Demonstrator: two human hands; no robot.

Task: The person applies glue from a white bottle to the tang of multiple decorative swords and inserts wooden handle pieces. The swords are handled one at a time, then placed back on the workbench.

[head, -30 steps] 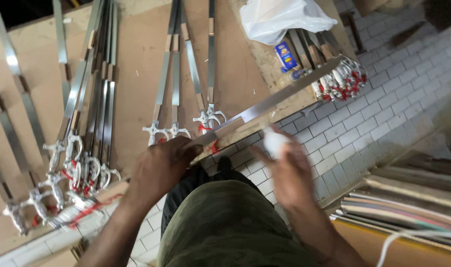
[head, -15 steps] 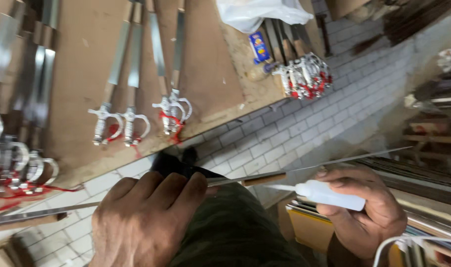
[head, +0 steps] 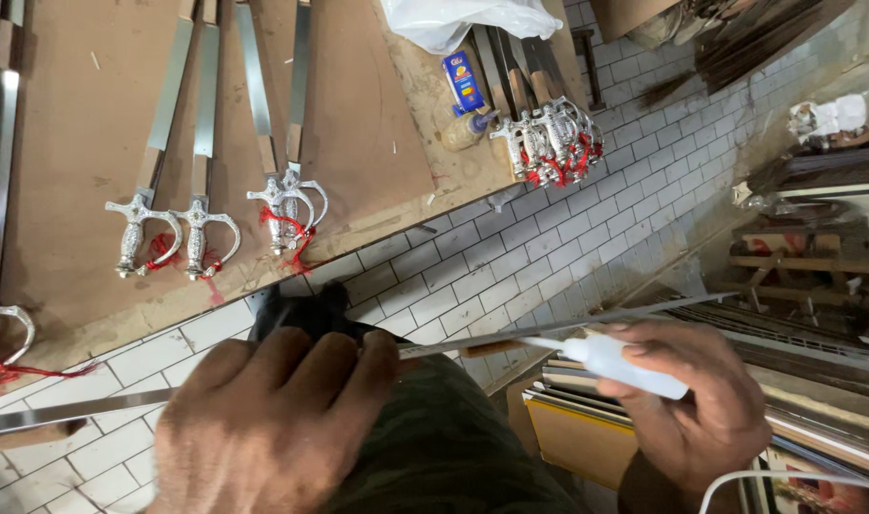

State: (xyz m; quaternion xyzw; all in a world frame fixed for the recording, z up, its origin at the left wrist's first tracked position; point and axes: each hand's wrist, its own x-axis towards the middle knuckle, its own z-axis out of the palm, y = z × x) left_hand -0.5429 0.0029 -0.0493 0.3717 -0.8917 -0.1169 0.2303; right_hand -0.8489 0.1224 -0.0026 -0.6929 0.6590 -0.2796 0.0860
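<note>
— Blade, where did it lie?
— Across the person's lap, above the tiled floor; left hand had its grip clamped on it.
— And the right hand?
— Its grip was closed around a white squeeze bottle, nozzle touching the blade; finished swords lay on the tabletop

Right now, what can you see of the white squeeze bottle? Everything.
The white squeeze bottle is small, plastic-looking, with a long thin tapered nozzle. It lies nearly level in the right hand, fingers wrapped over its body, thumb beneath. The nozzle points left and its tip meets the long flat metal blade, which the left hand holds across the lap. No cap shows. Its contents cannot be seen.
</note>
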